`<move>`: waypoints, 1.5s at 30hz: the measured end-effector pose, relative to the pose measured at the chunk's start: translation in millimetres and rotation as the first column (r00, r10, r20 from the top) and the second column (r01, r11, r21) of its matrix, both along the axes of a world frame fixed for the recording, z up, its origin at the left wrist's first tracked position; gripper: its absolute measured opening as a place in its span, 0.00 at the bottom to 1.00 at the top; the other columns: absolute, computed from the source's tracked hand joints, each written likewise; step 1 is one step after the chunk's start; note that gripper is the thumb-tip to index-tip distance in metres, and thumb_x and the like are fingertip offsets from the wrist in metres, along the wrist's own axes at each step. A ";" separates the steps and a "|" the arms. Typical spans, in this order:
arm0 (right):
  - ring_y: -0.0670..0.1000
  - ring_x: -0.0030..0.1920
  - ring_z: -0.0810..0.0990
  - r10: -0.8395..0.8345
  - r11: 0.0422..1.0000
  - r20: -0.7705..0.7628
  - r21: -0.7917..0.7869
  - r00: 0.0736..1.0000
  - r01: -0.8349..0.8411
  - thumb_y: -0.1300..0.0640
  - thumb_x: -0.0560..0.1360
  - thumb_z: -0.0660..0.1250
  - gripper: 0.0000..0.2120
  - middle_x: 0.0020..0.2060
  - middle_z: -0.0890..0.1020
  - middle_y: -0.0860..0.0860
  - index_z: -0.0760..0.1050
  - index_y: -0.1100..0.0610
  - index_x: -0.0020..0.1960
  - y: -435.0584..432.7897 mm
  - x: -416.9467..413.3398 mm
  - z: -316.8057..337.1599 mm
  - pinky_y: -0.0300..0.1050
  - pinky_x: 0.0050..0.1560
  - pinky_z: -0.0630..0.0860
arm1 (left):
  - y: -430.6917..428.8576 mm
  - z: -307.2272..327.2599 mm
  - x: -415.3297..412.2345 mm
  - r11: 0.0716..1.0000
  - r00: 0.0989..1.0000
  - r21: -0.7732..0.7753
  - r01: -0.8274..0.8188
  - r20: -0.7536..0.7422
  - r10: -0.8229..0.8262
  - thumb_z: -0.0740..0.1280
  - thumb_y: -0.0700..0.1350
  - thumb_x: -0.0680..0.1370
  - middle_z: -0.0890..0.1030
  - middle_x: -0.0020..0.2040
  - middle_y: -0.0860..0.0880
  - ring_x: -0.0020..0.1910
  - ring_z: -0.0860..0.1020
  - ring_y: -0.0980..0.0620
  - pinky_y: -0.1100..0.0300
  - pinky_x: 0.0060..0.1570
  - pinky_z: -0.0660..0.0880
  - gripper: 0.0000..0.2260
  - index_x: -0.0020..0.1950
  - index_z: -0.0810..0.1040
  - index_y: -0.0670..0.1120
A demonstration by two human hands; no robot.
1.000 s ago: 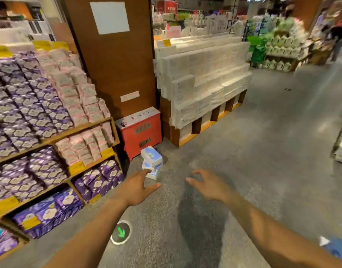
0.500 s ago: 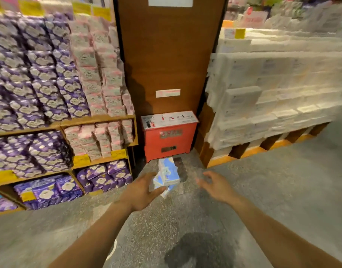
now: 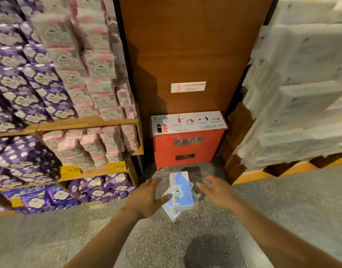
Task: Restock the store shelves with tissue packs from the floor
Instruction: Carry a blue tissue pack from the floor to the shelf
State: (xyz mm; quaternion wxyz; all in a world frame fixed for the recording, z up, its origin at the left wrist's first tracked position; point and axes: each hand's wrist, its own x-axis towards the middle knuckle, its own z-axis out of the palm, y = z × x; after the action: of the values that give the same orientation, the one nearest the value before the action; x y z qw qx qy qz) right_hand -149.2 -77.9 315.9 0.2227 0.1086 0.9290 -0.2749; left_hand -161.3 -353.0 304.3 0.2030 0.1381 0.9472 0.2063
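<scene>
Head view: we look down along two bare forearms towards the floor in front of a store shelf.
Floor [image 3: 282, 219]: grey and speckled, with a dark shadow patch near us, between our arms.
Left hand [image 3: 147, 198]: spread wide with straight fingers, and it holds nothing. Its thumb reaches over the left edge of the tissue packs, and we cannot tell whether it touches them.
Right hand [image 3: 218, 192]: also spread wide and empty, palm down. It is just right of the tissue packs and apart from them.
Tissue packs [image 3: 180, 194]: blue and white, in a small tilted pile on the floor between our two hands. They lie just in front of the red box, and blur keeps us from counting them.
Red box [image 3: 187, 147]: stands on the floor against the brown panel. It has a white top with small pictures, and 119 on its front.
Shelves [image 3: 85, 122]: wooden, on the left, running from near to far. They are filled with purple packs [image 3: 21, 101] and pink packs [image 3: 92, 70].
Price tags [image 3: 116, 166]: yellow, on the shelf edges.
Brown panel [image 3: 185, 45]: upright behind the red box, and it carries a white and pink label [image 3: 188, 87].
White packs [image 3: 301, 93]: piled high on the right, on a wooden pallet [image 3: 294, 169].
</scene>
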 end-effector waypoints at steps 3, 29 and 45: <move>0.55 0.61 0.81 0.024 1.000 0.023 -0.002 0.999 -0.024 0.32 0.78 0.58 0.37 0.65 0.80 0.55 0.65 0.57 0.76 16.1 -51.8 -68.3 0.54 0.61 0.78 | 25.6 -63.4 -51.9 1.000 1.000 0.003 -0.012 0.005 0.012 0.47 0.81 0.67 0.66 0.76 0.45 0.71 0.70 0.43 0.47 0.66 0.72 0.50 0.79 0.59 0.50; 0.57 0.75 0.68 -0.285 0.742 0.411 -0.477 0.866 0.471 0.29 0.69 0.71 0.49 0.78 0.65 0.52 0.59 0.54 0.80 36.6 -250.9 -597.6 0.57 0.74 0.65 | 128.9 -635.7 -235.6 0.755 0.785 0.293 -0.587 0.435 0.442 0.59 0.82 0.65 0.85 0.41 0.45 0.40 0.85 0.47 0.45 0.46 0.82 0.49 0.62 0.74 0.39; 0.37 0.60 0.77 -0.143 0.750 -0.097 -0.660 0.985 0.044 0.46 0.77 0.72 0.22 0.62 0.79 0.36 0.72 0.42 0.69 -15.1 -175.2 -206.1 0.40 0.58 0.76 | 73.5 -210.8 -133.6 0.324 0.685 0.684 -0.654 0.355 0.636 0.74 0.66 0.71 0.84 0.55 0.63 0.54 0.82 0.62 0.52 0.55 0.80 0.25 0.64 0.78 0.59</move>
State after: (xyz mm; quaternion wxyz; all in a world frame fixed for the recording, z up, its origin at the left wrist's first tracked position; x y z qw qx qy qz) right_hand -324.4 -92.9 109.9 0.1660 0.0503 0.7806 -0.6005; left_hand -294.9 -279.5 93.6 0.0347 -0.1790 0.7354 0.6526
